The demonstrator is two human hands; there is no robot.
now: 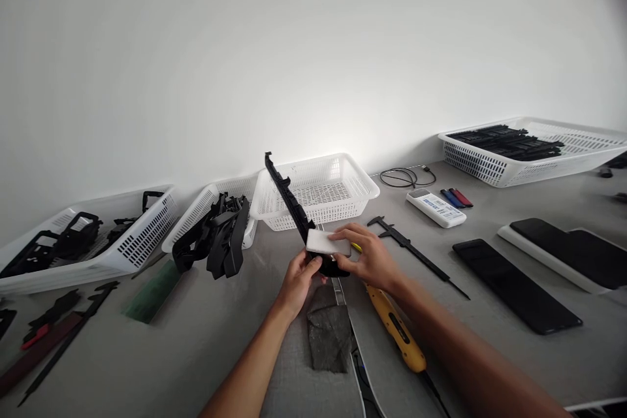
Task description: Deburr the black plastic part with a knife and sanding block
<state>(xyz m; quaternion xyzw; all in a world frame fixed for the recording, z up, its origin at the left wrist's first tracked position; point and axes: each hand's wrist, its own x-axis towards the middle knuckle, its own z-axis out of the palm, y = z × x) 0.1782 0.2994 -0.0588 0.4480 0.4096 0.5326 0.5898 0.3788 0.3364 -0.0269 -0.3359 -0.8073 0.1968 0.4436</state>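
A long black plastic part [289, 199] is raised at a slant over the table, its upper end pointing away to the left. My left hand [296, 284] is closed around its lower end, with the thumb on top. The fingers of my right hand [369, 258] are closed on a white rectangular pad [323, 243], which lies against the lower end of the part and hides some of it. Just below my hands is a folded dark grey cloth [329, 336]. A yellow corded hand tool [396, 330] lies beside my right forearm, its upper end partly hidden.
Behind my hands stands a white basket [362, 186]. Two baskets with black parts, one middle-left [196, 209] and one far left [147, 235], and another at right [490, 170] line the wall. A caliper [416, 255], calculator [435, 207] and phone [514, 284] lie to the right.
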